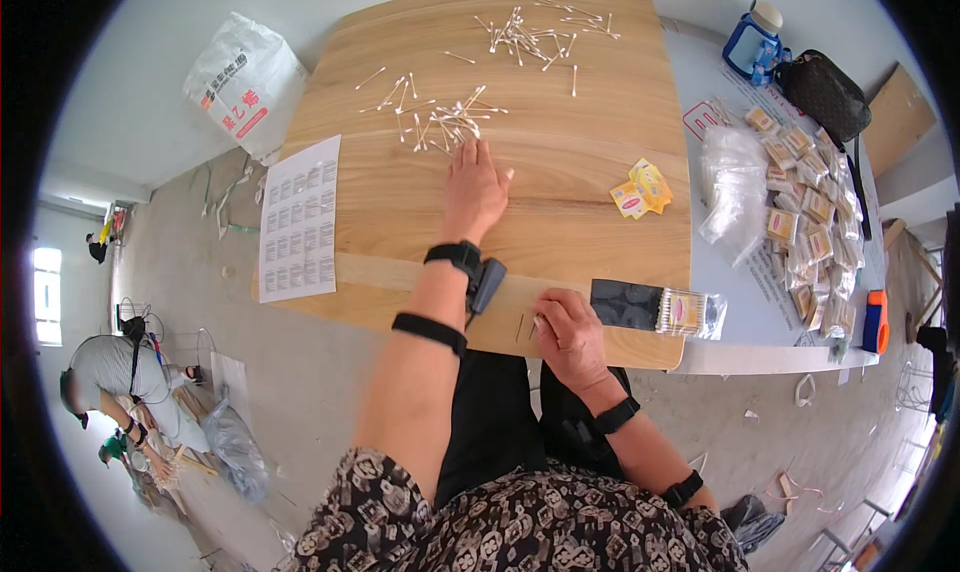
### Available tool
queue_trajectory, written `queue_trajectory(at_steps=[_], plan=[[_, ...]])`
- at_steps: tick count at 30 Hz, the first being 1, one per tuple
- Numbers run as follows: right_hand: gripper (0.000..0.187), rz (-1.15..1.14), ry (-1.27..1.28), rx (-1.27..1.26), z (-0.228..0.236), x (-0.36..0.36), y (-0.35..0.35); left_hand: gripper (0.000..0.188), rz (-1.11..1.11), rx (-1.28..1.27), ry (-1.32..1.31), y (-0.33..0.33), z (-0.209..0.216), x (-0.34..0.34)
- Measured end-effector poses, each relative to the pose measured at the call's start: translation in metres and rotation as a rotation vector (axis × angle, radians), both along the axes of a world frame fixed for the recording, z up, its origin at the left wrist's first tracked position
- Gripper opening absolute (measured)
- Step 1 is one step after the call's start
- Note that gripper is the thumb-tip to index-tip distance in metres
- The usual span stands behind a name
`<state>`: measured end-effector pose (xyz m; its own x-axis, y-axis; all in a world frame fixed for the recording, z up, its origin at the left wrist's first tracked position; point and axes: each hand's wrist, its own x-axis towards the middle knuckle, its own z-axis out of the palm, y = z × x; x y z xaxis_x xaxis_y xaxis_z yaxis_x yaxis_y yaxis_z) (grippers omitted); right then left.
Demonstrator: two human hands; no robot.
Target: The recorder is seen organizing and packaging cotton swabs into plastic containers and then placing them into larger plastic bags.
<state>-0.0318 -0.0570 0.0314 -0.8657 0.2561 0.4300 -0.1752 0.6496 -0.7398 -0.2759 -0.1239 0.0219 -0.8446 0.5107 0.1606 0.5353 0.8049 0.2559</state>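
My left hand (477, 190) is stretched forward over the wooden table, palm down, its fingers extended and thumb apart. Its fingertips reach the near edge of a loose pile of cotton swabs (452, 124). Close to the table's front edge, my right hand (570, 337) is closed, fingers curled in a pinch. Whatever it may hold is hidden. Two short dark lines (525, 327) mark the wood beside its fingertips. To its right, a clear bag of cotton swabs (686, 312) lies at the end of a dark strip (625, 304).
More cotton swabs (520, 40) are scattered farther back. Yellow cards (645, 188) lie at right, a printed sheet (300, 217) at left. The grey side table holds clear bags (735, 182), many packed swab bags (815, 237), a bottle and a dark handbag. Another person (135, 382) bends over at left.
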Motion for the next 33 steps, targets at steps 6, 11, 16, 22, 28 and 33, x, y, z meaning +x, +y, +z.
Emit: queue_trajectory(at_steps=[6, 11, 16, 22, 28, 33], plan=[[0.016, -0.078, -0.07, -0.111, -0.007, -0.002, 0.007, 0.059, -0.153, 0.05, -0.046, -0.025, 0.014, 0.093], [0.017, -0.132, -0.158, -0.305, -0.005, -0.011, 0.006, 0.056, -0.248, 0.098, -0.093, -0.059, 0.017, 0.133], [0.02, -0.16, -0.145, -0.253, -0.006, -0.016, 0.008, 0.034, 0.106, 0.449, -0.056, -0.051, 0.031, 0.119], [0.028, -0.058, -0.253, -0.364, 0.014, -0.08, 0.025, 0.022, 0.176, 0.126, 0.007, -0.029, 0.023, 0.116], [0.035, 0.06, -0.204, 0.221, -0.021, -0.132, 0.06, 0.018, -0.061, 0.154, -0.028, -0.041, 0.013, 0.12], [0.034, -0.046, -0.158, -0.294, 0.002, -0.112, 0.054, 0.027, -0.111, 0.297, -0.154, -0.067, 0.015, 0.128]])
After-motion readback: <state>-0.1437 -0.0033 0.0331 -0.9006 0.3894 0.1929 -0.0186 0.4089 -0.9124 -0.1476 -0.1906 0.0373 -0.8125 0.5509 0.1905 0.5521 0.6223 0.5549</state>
